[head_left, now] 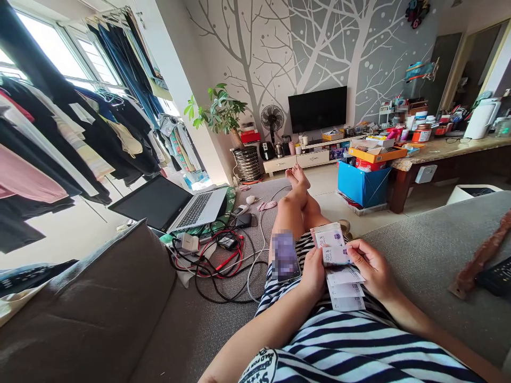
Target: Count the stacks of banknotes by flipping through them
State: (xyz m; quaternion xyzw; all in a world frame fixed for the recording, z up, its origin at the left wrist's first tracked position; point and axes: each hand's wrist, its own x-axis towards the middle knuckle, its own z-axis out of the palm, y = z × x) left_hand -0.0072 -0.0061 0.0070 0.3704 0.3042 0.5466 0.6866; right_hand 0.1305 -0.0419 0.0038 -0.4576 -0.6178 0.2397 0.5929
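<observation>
My left hand [313, 270] is closed on the left side of a small bunch of white packets [334, 256] with purple and dark print, held over my lap. My right hand [371, 267] pinches the right edge of the front packet between thumb and fingers. A larger clear-edged packet [328, 235] with a red edge shows behind it, just above my fingers. Below the hands, several overlapping white slips [346, 296] spread downward against my striped clothing; whether they are joined cannot be seen. A phone [287, 260] lies on my left thigh, partly blurred.
On the sofa to the left are an open laptop [199, 208], a white charger [187, 242] and tangled red and black cables [227, 260]. A dark remote control [495, 277] lies at right. Beyond my feet stand a blue box [363, 183] and a cluttered table [435, 151].
</observation>
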